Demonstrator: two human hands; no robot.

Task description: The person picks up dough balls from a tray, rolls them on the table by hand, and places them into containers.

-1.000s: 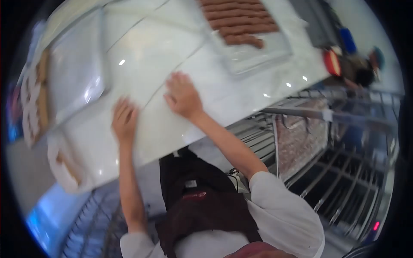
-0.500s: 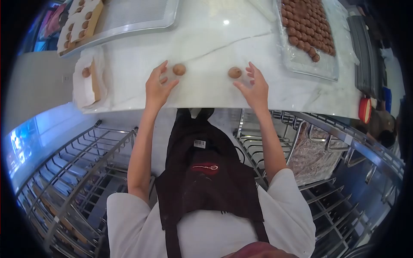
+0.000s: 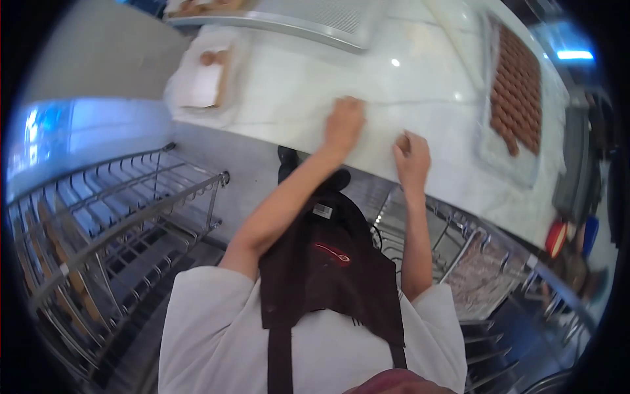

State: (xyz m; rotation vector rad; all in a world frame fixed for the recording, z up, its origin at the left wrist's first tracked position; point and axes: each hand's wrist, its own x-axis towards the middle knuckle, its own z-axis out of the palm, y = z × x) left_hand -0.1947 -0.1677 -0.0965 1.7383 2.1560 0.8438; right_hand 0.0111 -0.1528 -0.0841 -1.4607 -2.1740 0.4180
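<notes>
Though I cannot tell whether the curled left hand [image 3: 344,123] holds anything, the right hand [image 3: 417,160], nearer the lengthwise twelve-to-six tray [image 3: 514,170] at two o'clock, cups a brown ball [image 3: 405,144].

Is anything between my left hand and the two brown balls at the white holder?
Nothing visible stands in the way. From the left hand to the brown balls there is bare countertop, then only the pale wrap beside the white holder. The metal tray lies off that line.
</notes>
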